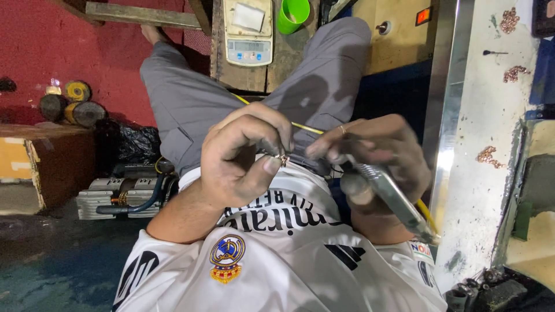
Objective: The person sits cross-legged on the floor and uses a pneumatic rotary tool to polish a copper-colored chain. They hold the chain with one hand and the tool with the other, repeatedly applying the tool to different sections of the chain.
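Pinching a tiny metal piece point(282, 159) at frame centre, between thumb and curled forefinger of the left hand point(240, 159), the other fingers folded narrow around it. Too small to tell what kind of piece; looking like a small ring or setting, pale and glinting.

Gripping a slim metal handpiece point(388, 196) just right of centre, the right hand point(370, 153) closing around its upper part, forefinger stretching toward the tiny metal piece. Whether the tip is touching the piece, not telling from this view. Slanting down toward the lower right of the frame, with a yellow hose point(426, 215) leaving its far end. Wearing a thin ring point(342, 129) on one right finger.

Sitting in grey trousers point(191, 98) and a white sports shirt point(277, 260) filling the lower middle, both hands hovering over the lap.

Standing at upper centre: a pale digital scale point(248, 34) on a wooden board, with a green cup point(292, 14) just beside it to the right. Lying at upper left against a red wall: a few round yellow and dark rolls point(74, 104). Resting at left of centre on the dark floor: a ribbed metal machine point(118, 196). Scattering along the white bench point(491, 115) at the right edge: small clumps of copper-coloured bits point(488, 156).
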